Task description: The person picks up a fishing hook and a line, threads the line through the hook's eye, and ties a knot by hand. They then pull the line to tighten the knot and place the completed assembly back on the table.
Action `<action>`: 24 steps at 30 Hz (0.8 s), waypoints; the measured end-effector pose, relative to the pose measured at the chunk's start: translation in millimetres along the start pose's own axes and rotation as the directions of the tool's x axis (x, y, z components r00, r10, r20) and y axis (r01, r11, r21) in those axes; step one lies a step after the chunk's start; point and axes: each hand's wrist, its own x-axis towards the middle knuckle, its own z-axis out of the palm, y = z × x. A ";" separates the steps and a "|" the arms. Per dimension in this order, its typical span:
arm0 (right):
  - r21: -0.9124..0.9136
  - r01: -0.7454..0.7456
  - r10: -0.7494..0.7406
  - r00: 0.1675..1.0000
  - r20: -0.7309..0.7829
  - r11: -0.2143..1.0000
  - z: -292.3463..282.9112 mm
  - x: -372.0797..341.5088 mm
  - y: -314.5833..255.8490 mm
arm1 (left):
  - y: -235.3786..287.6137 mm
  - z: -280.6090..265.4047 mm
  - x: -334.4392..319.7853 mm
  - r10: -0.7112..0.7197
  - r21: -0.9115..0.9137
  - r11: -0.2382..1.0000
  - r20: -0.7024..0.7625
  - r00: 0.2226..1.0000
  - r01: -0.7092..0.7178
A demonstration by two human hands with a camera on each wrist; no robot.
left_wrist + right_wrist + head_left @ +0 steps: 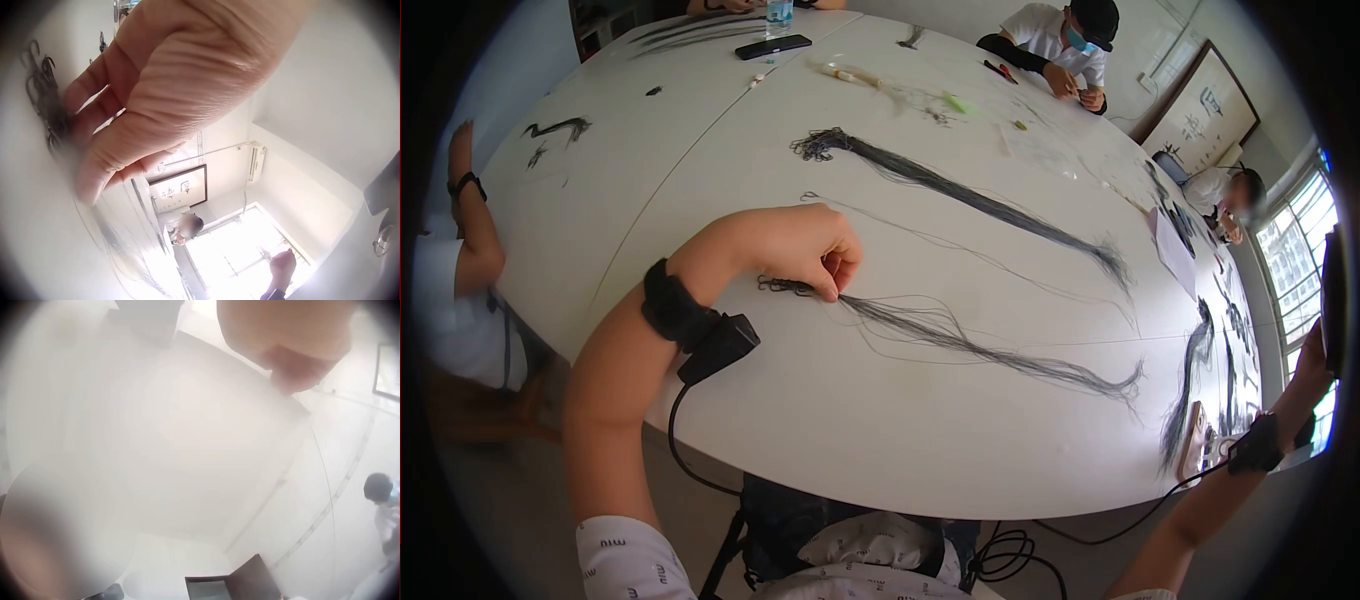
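Observation:
My left hand (810,250) pinches a bundle of dark hooked lines (960,345), which look like fishing hooks on thin leaders, just behind the hooks. The left wrist view shows the metal hooks (44,94) past the fingertips. The thin strands trail rightward over the table. Behind them lies a single loose hooked line (960,243), then a thicker hooked bundle (960,185). My right hand (1312,355) is raised at the right edge, away from the table. It is blurred in the right wrist view, and I cannot tell whether it holds anything.
More dark strands (1197,360) and a phone (1193,440) lie at the table's right side. A black phone (773,47) and a water bottle (779,14) stand toward the back. Other people sit around the white table (880,440). A cable (678,440) hangs from my left wrist camera.

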 end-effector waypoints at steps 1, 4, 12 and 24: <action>-0.181 0.023 -0.027 0.999 -0.020 0.983 -45.1 10.5 5.1 | -1.0 0.3 0.5 -0.002 -0.004 1.000 -0.001 1.000 0.002; -0.219 0.007 -0.020 0.998 -0.056 0.976 -60.5 15.9 0.1 | 1.7 -0.1 -0.2 -0.028 -0.001 1.000 0.006 1.000 0.029; 0.814 -0.176 0.325 0.946 -0.017 0.553 -67.2 35.9 -40.5 | 2.2 -1.8 -2.9 -0.012 0.009 1.000 0.001 1.000 0.012; 0.078 -0.388 -0.344 0.880 0.327 -0.918 -203.4 60.6 -103.9 | -0.3 -1.1 -0.5 0.001 0.010 1.000 0.003 1.000 -0.001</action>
